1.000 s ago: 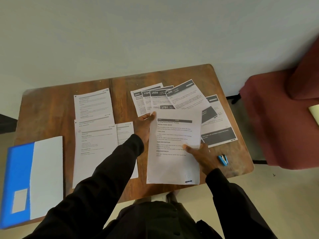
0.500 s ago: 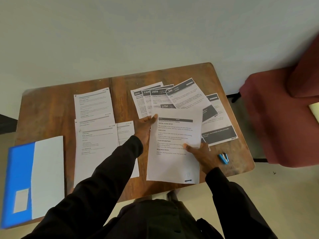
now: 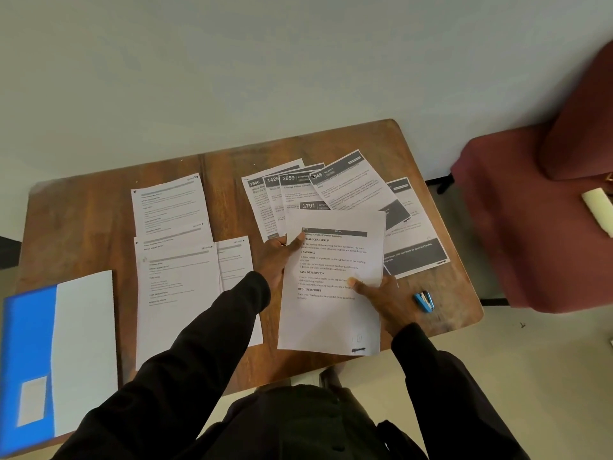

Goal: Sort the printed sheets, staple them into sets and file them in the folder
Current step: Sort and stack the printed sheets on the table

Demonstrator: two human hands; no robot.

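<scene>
Both hands hold one printed sheet [image 3: 331,307] headed with a dark bar, just above the table's near edge. My left hand [image 3: 277,260] pinches its upper left edge, thumb on top. My right hand [image 3: 386,300] grips its right side, thumb pressed on the text. Behind it, several sheets with dark numbered headers [image 3: 298,190] lie fanned out. Lighter sheets [image 3: 172,260] lie overlapped at the centre left. A small blue stapler [image 3: 424,301] sits right of my right hand. The blue folder [image 3: 30,343], with a white sheet on it, overhangs the table's left front corner.
The wooden table [image 3: 83,220] stands against a pale wall. A dark red upholstered chair [image 3: 530,220] stands close to its right end. Pale floor shows below the near edge.
The held sheet has drifted slightly away from me and tilted a little, with both hands keeping their grip. The other papers, stapler and folder lie where they were.
</scene>
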